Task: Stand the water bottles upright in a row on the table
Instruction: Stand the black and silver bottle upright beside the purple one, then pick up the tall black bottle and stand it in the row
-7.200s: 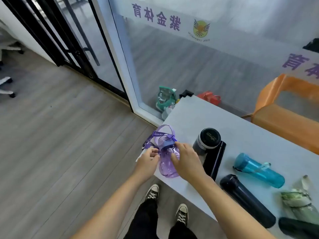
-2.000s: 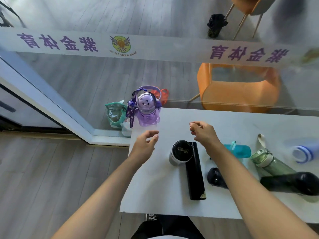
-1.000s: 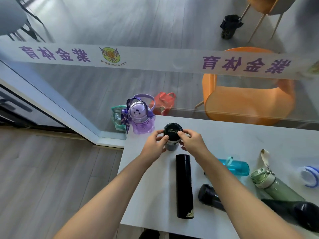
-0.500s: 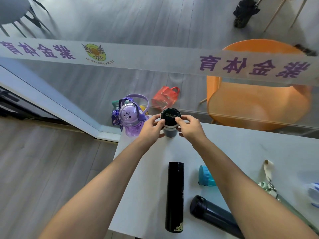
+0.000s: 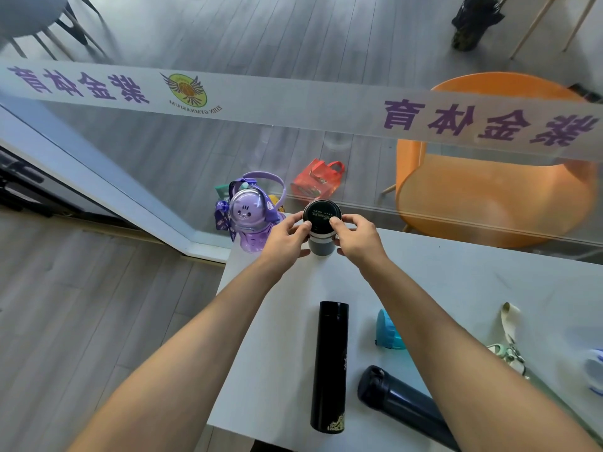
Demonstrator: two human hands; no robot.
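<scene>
A grey flask with a black lid (image 5: 321,246) stands upright near the far left corner of the white table (image 5: 456,282). My left hand (image 5: 287,239) and my right hand (image 5: 357,238) grip it from both sides at the lid. Just left of it the purple bottle with a cartoon face (image 5: 249,216) stands upright. A slim black flask (image 5: 329,363) lies flat in front. A dark navy bottle (image 5: 401,402) lies to its right. A teal bottle (image 5: 386,331) is mostly hidden behind my right forearm.
A glass wall with a printed band runs right behind the table's far edge. Beyond it sit an orange chair (image 5: 489,197) and a red bag (image 5: 318,179). A green bottle with a strap (image 5: 509,347) and a blue-white bottle (image 5: 595,373) lie at the right edge.
Earlier the purple bottle was stood at the far corner and let go. Both hands then took the grey flask and moved it away from me to stand beside the purple one.
</scene>
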